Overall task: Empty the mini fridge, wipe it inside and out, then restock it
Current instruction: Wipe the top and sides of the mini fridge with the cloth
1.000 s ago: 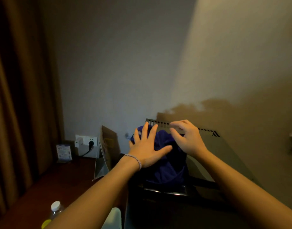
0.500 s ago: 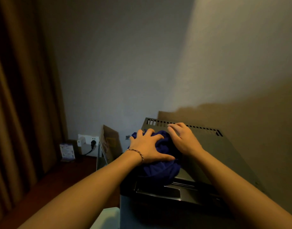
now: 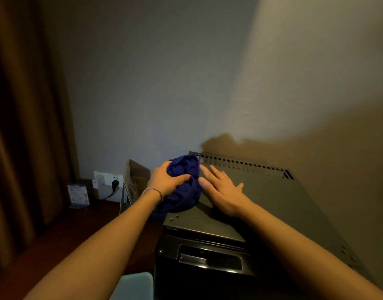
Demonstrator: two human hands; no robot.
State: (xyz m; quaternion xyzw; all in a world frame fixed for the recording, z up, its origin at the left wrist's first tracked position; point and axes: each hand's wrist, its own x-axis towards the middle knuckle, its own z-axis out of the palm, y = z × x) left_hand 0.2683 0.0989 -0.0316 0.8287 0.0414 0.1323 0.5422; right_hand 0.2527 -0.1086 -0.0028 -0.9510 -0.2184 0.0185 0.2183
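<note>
Your mini fridge [image 3: 262,204] stands against the wall, and its flat dark top carries a bunched blue cloth [image 3: 184,185] at the rear left corner. Left of it, the reddish-brown bench [image 3: 63,232] holds a small printed card [image 3: 77,195] and a cardboard box [image 3: 136,180].

Showing two bare forearms, entering from the bottom edge with no sleeves reaching into view. Wearing a thin bracelet [image 3: 152,190] at the left wrist, pale and looking braided or beaded, though blurring too much to tell which. Wearing no ring, watch or band visibly on the right hand [image 3: 224,189]; nothing visibly worn on the left hand [image 3: 168,180] beyond that wrist band. Leaving nails short and plain as far as dim light allows telling.
</note>
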